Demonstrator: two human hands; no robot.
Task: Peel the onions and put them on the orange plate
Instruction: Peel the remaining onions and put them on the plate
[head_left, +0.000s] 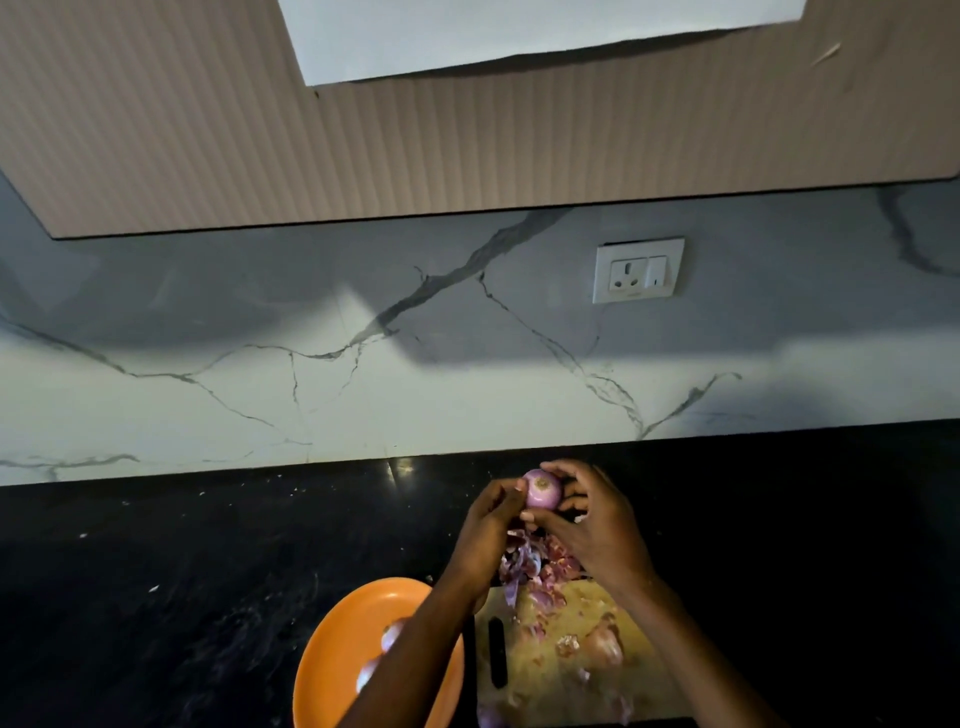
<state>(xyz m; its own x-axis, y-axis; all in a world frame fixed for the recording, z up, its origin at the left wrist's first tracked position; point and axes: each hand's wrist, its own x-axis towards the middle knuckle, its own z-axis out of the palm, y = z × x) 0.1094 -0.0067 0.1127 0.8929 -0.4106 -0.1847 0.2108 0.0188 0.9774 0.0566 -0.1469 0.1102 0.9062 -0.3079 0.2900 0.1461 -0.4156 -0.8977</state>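
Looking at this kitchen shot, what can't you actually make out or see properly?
All in the head view:
- Orange plate: the left forearm covers part of it, so the peeled onions there cannot be counted.
- Onion: the left hand and right hand hide its sides.
- Cutting board: cut off by the bottom edge.
- Dark item on the board: too dim to identify.

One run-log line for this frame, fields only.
phase: peeling | left hand and right hand: both holding small purple onion over black counter | round orange plate: peeled pieces | cutting board: purple skins
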